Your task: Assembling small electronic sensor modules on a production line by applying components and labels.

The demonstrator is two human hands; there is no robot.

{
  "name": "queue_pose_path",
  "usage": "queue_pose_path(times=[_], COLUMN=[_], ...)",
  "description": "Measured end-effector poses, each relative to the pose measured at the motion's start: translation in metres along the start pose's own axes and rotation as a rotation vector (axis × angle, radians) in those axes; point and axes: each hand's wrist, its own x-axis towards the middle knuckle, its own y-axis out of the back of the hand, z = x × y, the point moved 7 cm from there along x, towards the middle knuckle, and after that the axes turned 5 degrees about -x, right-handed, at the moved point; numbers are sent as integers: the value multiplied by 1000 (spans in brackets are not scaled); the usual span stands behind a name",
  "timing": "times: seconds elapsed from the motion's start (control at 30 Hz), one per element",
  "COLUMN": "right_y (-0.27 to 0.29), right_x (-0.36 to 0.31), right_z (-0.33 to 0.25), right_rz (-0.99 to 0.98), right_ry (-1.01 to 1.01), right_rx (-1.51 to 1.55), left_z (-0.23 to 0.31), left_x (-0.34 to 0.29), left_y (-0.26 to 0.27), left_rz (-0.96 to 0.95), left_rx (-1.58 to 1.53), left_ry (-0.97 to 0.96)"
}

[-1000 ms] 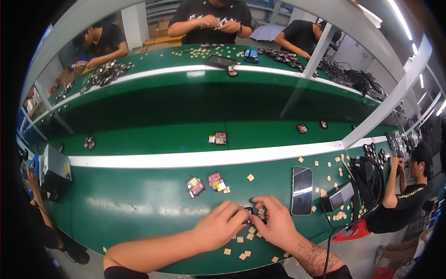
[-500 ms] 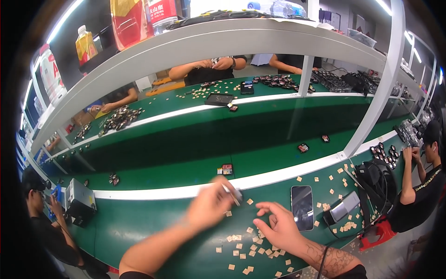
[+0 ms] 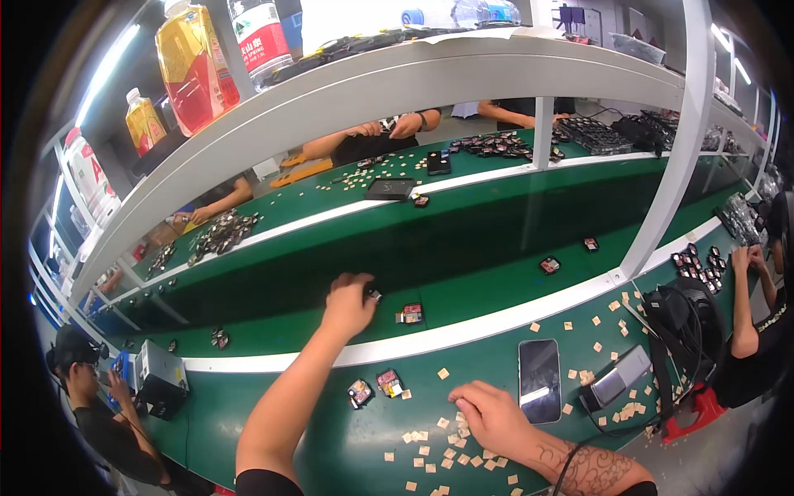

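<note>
left fingers now past rail

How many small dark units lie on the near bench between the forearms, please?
2, left of the right hand: a left unit beside a right unit; the hand may hide more.

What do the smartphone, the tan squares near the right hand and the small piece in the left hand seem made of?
Smartphone: probably a glossy glass front, judging by the bright reflection on it.
Tan squares: perhaps matte paper or thin wood; they look flat, pale and shineless.
Small piece: too small and partly covered by the left hand to tell.
</note>
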Motion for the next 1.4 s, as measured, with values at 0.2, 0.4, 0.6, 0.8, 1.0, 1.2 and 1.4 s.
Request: queue_pose_path(times=[0.2,0.4,0.6,0.8,1.0,1.2,1.4], right_y=[3,13,3,-21,-39,-39,-25], right_x=[0,0,5,1,-1,-9,1], right_z=[5,2,2,-8,-19,-22,-30], right_rz=[86,194,36,-183,-336,-408,-347], right_ry=[27,26,-34,30,142,166,131], right_rx=[27,91,54,-85,-234,-227,-535], left_z=[95,124,135,125,106,105,106], left_x=[-34,-59,-165,-193,-197,-202,-204], left_y=[-29,-8,-3,18,10,2,7], left_rz=[-330,-323,-401,-430,-449,-428,-305], left_rx=[-268,-415,-397,-289,-420,-403,-417], left_ry=[-473,-411,-468,-454,-498,-645,-659])
